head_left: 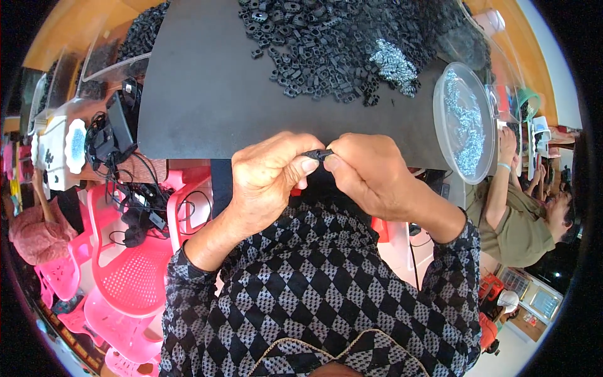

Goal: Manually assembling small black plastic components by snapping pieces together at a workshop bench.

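Note:
Just off the near edge of the dark table, a small black plastic part (317, 154) is pinched between both hands. My left hand (267, 166) grips its left end with thumb and forefinger. On the other side, my right hand (370, 166) closes thumb and finger on its right end. Fingertips cover much of the part, so its full shape is hidden. Beyond my hands lies a wide heap of small black plastic parts (320, 63). A little pile of shiny silver metal pieces (396, 66) rests on that heap's right side.
At the right edge of the table (201, 88) stands a round clear plastic tub (441, 125) with small metal pieces inside. Black devices with cables (119, 125) sit at the left beside a pink chair (132, 276). Another person (524, 217) works at the right.

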Tool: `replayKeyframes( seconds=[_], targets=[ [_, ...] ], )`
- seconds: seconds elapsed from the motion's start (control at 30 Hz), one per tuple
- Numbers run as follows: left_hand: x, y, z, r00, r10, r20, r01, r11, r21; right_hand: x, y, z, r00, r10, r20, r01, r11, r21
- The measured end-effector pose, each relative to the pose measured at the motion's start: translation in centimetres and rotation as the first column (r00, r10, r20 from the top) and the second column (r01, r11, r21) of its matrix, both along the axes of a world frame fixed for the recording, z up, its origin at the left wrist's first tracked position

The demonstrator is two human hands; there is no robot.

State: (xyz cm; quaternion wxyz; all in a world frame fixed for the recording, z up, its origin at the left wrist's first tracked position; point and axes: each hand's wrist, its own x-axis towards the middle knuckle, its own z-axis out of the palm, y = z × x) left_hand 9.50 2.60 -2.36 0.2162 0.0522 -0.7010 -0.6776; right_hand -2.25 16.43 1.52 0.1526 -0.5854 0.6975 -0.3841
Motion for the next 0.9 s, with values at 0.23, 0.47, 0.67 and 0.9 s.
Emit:
replayKeyframes(
  seconds=[0.23, 0.47, 0.67, 0.9],
  targets=[
    [0.1, 0.0, 0.0, 0.999, 0.045, -0.002, -0.044, 0.976, -0.212, 0.9, 0.2, -0.9, 0.874, -0.025, -0.486, 0.013, 1.000, -0.029],
    [0.3, 0.4, -0.7, 0.990, 0.042, -0.135, -0.092, 0.917, -0.389, 1.2, 0.5, -1.5, 0.867, 0.025, -0.498, -0.045, 0.999, -0.028],
    [0.0, 0.6, -0.7, 0.984, 0.101, -0.146, -0.156, 0.884, -0.440, 1.2, 0.4, -1.6, 0.877, -0.002, -0.481, -0.022, 0.999, -0.044],
    [-0.2, 0.4, -0.1, 0.999, 0.049, -0.011, -0.050, 0.968, -0.248, 0.7, 0.3, -1.1, 0.931, -0.041, -0.362, 0.039, 0.999, -0.013]
  ],
)
